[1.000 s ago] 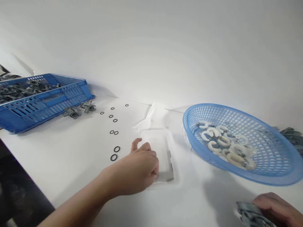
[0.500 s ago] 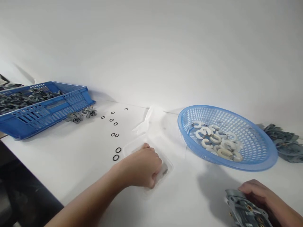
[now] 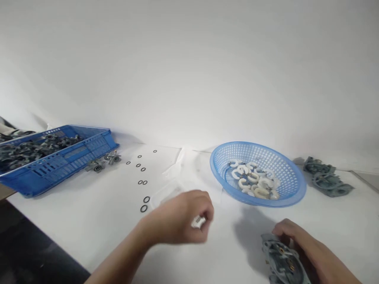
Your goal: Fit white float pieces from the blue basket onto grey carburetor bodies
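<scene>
My left hand is raised over a clear plastic tray and partly covers it. Its thumb and fingertips are pinched together; anything between them is too small to make out. In my right hand, at the lower right, is a grey metal carburetor body, tilted so that its hollow with brass parts faces up. Black O-rings in two sizes lie loose on the table, left of the tray. To the right, a round blue basket holds several white C-shaped floats.
A blue crate full of metal parts stands at the left, with two small metal fittings beside it. More carburetor bodies lie right of the basket. A white wall closes off the table's back.
My left hand has lifted out of the clear tray towards me and slightly right, fingertips pinched. The view has tilted up and turned right. My right hand still holds the carburetor body.
</scene>
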Available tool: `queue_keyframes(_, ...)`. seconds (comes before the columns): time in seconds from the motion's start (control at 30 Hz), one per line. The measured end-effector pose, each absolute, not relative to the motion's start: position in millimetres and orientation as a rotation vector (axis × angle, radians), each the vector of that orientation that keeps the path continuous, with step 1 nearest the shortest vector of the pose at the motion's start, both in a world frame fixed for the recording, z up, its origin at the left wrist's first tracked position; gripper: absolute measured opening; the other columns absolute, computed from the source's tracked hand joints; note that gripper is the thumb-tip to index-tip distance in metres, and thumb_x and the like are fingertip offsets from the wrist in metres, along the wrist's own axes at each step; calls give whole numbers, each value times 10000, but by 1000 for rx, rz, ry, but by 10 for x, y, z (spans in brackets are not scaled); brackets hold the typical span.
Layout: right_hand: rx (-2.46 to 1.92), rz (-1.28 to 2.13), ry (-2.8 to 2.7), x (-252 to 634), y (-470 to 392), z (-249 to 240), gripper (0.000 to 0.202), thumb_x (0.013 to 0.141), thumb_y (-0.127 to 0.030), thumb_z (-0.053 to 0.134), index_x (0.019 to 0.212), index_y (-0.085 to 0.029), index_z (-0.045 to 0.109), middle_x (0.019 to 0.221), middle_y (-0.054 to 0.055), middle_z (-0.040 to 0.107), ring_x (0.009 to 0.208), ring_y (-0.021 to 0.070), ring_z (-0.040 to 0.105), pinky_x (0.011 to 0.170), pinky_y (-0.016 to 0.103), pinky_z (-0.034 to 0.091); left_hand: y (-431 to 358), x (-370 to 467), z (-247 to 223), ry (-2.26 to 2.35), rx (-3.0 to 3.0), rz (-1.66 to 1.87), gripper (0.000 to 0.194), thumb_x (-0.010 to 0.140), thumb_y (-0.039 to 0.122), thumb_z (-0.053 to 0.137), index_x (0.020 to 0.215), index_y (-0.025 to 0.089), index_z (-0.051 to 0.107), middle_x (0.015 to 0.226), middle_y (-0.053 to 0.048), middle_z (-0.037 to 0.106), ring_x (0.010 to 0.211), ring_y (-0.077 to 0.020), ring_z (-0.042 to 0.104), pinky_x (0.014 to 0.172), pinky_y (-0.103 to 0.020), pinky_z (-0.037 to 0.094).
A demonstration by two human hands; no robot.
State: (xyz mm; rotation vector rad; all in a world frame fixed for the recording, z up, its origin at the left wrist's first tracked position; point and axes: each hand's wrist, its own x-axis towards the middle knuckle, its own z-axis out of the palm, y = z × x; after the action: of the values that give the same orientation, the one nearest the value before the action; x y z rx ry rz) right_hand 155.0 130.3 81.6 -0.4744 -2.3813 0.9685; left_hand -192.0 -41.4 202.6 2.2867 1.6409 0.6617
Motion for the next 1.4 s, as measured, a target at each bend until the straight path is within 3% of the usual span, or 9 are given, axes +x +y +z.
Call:
queue_keyframes(0.13, -451, 1117, -2421, 1533, 1249, 906, 627, 785, -459, 970, 1280, -319, 611, 967, 19, 682, 697, 240, 660, 567, 306, 577, -321, -1244, 1959, 1502, 2569, 632, 120, 1090, 199, 611, 1076, 192, 730, 1078, -39, 790, 911, -159, 734, 795, -251, 574)
queue_keyframes(0.23, -433, 1194, -2408, 1536, 1206, 961, 593, 780, -479, 972, 1208, -302, 602, 945, 4, 659, 708, 221, 631, 567, 288, 528, -195, -963, 1744, 1447, 2639, 696, 188, 1148, 285, 585, 1129, 202, 753, 1109, -46, 816, 903, -158, 768, 762, -230, 603)
queue_keyframes(0.47, -473, 1230, -2495, 1578, 1179, 1063, 666, 751, -466, 1000, 1250, -309, 590, 1082, -3, 652, 829, 215, 625, 689, 308, 482, -37, -894, 1385, 1382, 2394, 1159, 155, 1106, 210, 681, 1173, 187, 819, 1123, -74, 828, 975, -163, 810, 882, -240, 670)
queue_keyframes(0.67, -325, 1160, -2391, 1643, 1262, 1075, 819, 768, -697, 976, 1377, -314, 585, 1194, 42, 616, 941, 258, 644, 741, 354, 510, -30, -826, 1333, 1348, 2324, 1376, 219, 1019, 86, 756, 1182, 202, 844, 1106, -86, 807, 964, -158, 813, 862, -251, 686)
queue_keyframes(0.83, -225, 1070, -2199, 1728, 1278, 1125, 527, 1000, -621, 864, 1402, -358, 648, 1127, 48, 660, 970, 260, 651, 758, 360, 556, -18, -712, 1268, 1319, 2266, 1517, 232, 995, 85, 791, 1170, 216, 867, 1058, -80, 821, 926, -159, 842, 828, -226, 705)
queue_keyframes(0.97, -247, 1111, -2158, 1718, 1217, 1164, 228, 1037, -440, 878, 1198, -321, 769, 991, 34, 687, 805, 209, 639, 678, 327, 544, 6, -664, 1260, 1303, 2271, 1570, 186, 983, 98, 821, 1126, 203, 875, 955, -61, 820, 843, -134, 848, 798, -188, 702)
queue_keyframes(1.1, -330, 1154, -2110, 1675, 1188, 1160, 41, 1071, -302, 820, 1084, -291, 782, 951, 34, 704, 790, 198, 642, 672, 310, 551, 19, -649, 1307, 1311, 2328, 1528, 156, 975, 125, 844, 1097, 221, 862, 938, -31, 854, 820, -122, 849, 793, -184, 703)
queue_keyframes(1.23, -363, 1196, -2122, 1672, 1196, 1174, 103, 1111, -294, 764, 1013, -271, 784, 921, 33, 690, 753, 181, 633, 656, 297, 548, 23, -637, 1327, 1313, 2323, 1512, 175, 959, 93, 850, 1090, 207, 839, 967, -20, 876, 863, -120, 868, 835, -173, 691)
queue_keyframes(1.4, -378, 1154, -2237, 1681, 1206, 1220, 130, 1142, -279, 693, 1019, -272, 735, 940, 23, 672, 790, 178, 628, 680, 294, 534, 43, -605, 1344, 1337, 2335, 1505, 160, 950, 103, 867, 1051, 214, 814, 949, -8, 871, 807, -118, 826, 777, -208, 667)
